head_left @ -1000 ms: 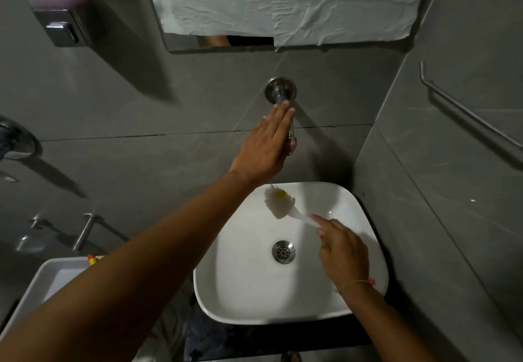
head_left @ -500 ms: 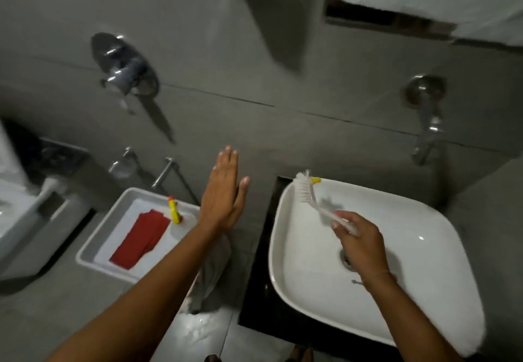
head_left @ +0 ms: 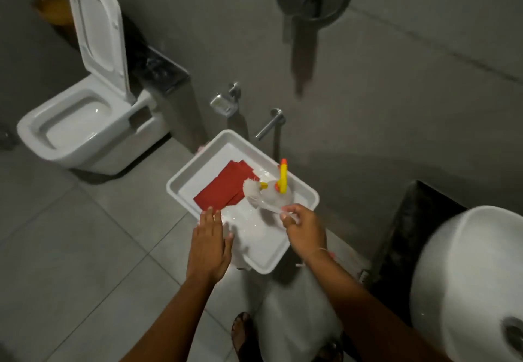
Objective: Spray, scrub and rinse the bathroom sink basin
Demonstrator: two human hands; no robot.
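The brush (head_left: 259,196) is held by its handle end in the right hand (head_left: 304,230), the fingers closed round the clear handle. Its long axis runs up and to the left from the grip, so that the white bristle head lies over the middle of the tray (head_left: 184,184), just beside the red cloth (head_left: 223,189) and the spray bottle (head_left: 280,189) with its yellow nozzle. Whether the head is already touching the tray floor cannot be told.

The left hand (head_left: 210,245) is flat and open, nothing held, the fingertips at the tray's near-left edge. The sink (head_left: 464,271) is seen well apart at the lower right corner of the view, behind the right arm.

Judging from this, the brush is being set down in the tray. The bottle stands just beyond the right hand, nearer to it than to the left, but that hand is occupied; the cloth lies nearer the open left hand. Any pick-up of bottle or cloth would depend on the brush being released first or on a reach across the tray by the left hand.
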